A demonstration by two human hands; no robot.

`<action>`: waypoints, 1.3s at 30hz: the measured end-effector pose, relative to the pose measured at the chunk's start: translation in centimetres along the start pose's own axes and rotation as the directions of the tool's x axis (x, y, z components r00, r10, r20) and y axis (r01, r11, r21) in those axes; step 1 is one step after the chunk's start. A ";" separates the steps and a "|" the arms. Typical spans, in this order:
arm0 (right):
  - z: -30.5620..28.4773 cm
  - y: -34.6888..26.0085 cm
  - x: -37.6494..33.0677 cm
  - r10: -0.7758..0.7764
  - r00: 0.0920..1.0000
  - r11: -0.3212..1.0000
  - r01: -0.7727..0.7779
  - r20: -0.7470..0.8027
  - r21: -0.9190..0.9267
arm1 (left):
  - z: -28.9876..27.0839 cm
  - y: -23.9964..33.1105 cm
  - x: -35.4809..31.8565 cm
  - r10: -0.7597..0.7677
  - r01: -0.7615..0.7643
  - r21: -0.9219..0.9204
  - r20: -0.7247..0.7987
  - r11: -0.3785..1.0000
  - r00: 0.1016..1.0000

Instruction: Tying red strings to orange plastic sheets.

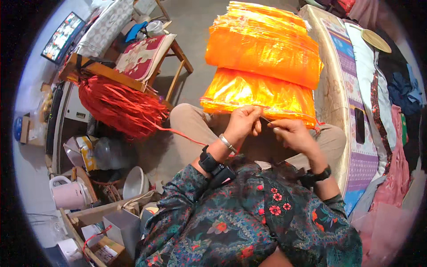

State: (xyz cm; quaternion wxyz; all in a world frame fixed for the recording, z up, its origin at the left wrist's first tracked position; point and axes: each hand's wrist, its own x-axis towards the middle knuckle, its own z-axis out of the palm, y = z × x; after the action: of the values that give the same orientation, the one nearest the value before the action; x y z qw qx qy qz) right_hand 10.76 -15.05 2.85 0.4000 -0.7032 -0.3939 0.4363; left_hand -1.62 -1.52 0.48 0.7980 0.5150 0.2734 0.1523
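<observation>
A thick stack of shiny orange plastic bags or sheets (pixel 262 89) lies before me, its near edge at my lap. A thin red cord shows along that edge. My left hand (pixel 244 125) is closed in a pinch at the near edge; what it holds, if anything, is hidden by the fingers. Just to its right, my right hand (pixel 294 137) pinches a thin, dark, needle-like piece (pixel 266 119) that points toward the left fingers. From a bundle of red plastic strips (pixel 122 107) on the left, one strip (pixel 180 133) runs to my left wrist.
A wooden chair with a patterned cushion (pixel 144 55) stands at the far left. A bed edge (pixel 327 89) with a dark phone (pixel 359 125) and clothes runs along the right. Near left are a pink jug (pixel 69 196), a white bowl (pixel 134 183) and a wooden crate (pixel 73 229).
</observation>
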 end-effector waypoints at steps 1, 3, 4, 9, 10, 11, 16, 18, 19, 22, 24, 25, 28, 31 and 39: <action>-1.4 -0.6 -0.3 0.077 0.994 0.994 -0.083 0.071 0.078 | -0.7 0.0 0.3 -0.026 0.025 -0.028 -0.022 0.999 0.999; -3.0 -0.6 -0.2 -0.063 0.997 0.932 0.042 0.046 0.360 | -2.9 0.5 0.8 0.006 -0.006 -0.062 -0.004 0.998 1.000; -3.4 0.3 0.2 -0.234 0.972 0.816 0.202 -0.010 0.542 | -3.2 0.9 0.9 -0.036 0.039 -0.119 0.027 0.992 0.999; 2.3 1.4 5.5 -0.192 0.940 0.879 0.293 -0.282 0.378 | -3.6 0.1 2.3 -0.172 0.200 -0.243 0.132 0.949 0.976; 3.3 1.3 6.2 -0.346 0.909 0.819 0.414 -0.234 0.397 | -4.2 0.0 2.9 -0.121 0.147 -0.249 0.120 0.957 0.985; 4.0 1.1 6.6 -0.496 0.848 0.740 0.526 -0.188 0.419 | -5.3 -0.5 3.8 -0.068 0.093 -0.254 0.107 0.963 0.992; 3.5 1.5 4.1 -0.463 0.842 0.501 -0.010 0.277 0.866 | -8.4 0.1 5.7 -0.061 0.004 -0.189 -0.297 0.982 0.953; 0.9 2.7 3.8 -0.239 0.957 0.379 -0.065 0.165 0.923 | -7.4 -1.4 6.1 -0.119 0.125 0.018 -0.195 0.992 0.974; -0.5 3.6 3.8 -0.187 0.982 0.215 0.000 0.041 0.977 | -6.3 -2.6 6.3 -0.155 0.180 0.157 -0.157 0.971 0.975; -5.0 6.7 4.4 0.164 0.935 0.130 0.295 -0.314 0.947 | -3.8 -4.9 7.5 -0.046 0.067 0.466 -0.056 0.882 0.997; -5.5 9.9 5.5 0.411 0.790 0.267 0.372 -0.454 0.889 | -2.1 -5.0 9.9 0.253 -0.168 0.606 -0.056 0.778 0.966; -5.0 12.7 6.3 0.408 0.828 0.241 0.309 -0.385 0.920 | -1.2 -4.4 11.8 0.449 -0.315 0.682 -0.022 0.660 0.893; -3.0 16.2 6.7 0.463 0.839 0.276 0.169 -0.285 0.946 | 0.1 0.7 18.0 0.495 -0.379 0.736 0.069 0.561 0.866; -2.8 15.4 6.6 0.403 0.869 0.336 0.153 -0.288 0.930 | -0.1 2.7 26.1 0.656 -0.523 0.847 0.342 0.096 0.673; -4.4 14.0 5.0 0.326 0.929 0.166 0.129 -0.178 0.978 | 0.7 1.7 32.8 0.416 -0.308 0.879 0.449 -0.363 0.791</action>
State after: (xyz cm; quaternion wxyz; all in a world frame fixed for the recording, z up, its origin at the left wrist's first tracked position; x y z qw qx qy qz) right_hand 19.24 -16.68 -9.99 0.7896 -0.3686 0.1051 0.4792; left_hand 25.23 15.82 -6.94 -0.0008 0.9793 0.1324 0.1527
